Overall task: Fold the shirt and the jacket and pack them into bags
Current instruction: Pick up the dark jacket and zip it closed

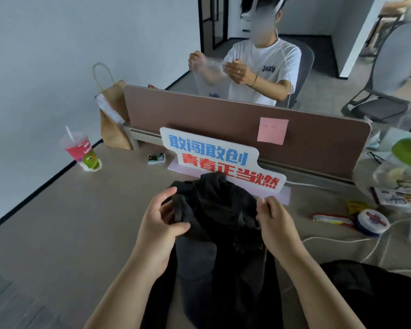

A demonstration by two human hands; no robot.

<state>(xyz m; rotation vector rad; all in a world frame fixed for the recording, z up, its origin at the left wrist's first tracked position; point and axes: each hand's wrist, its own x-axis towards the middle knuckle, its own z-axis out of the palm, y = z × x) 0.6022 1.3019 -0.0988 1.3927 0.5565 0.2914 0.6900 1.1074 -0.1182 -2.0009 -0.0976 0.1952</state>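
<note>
Gripping a dark jacket point(214, 224) with both hands, mid-desk near the front edge. Left hand point(161, 222) pinches a fold of the fabric at the garment's upper left, thumb and fingers closed on it. Right hand point(274, 223) is clamped on the fabric at the upper right. Jacket is bunched and lifted at the top, hood part toward the back, lower part trailing off the desk point(69, 222) front edge toward the person. Second dark garment point(370, 293) lies at the front right corner; cannot tell if it's the shirt. Lettered sign point(221, 160) stands just behind the jacket, against the brown divider point(211, 112) along the back edge, pink sticky note point(272, 130) on the divider. Pink drink cup point(80, 148) with straw near the left edge, paper bag point(112, 115) at the back left corner. White cable point(342, 239) and a round tub point(371, 222) toward the right edge. Another person point(259, 70) sits beyond the divider, holding clear plastic.
</note>
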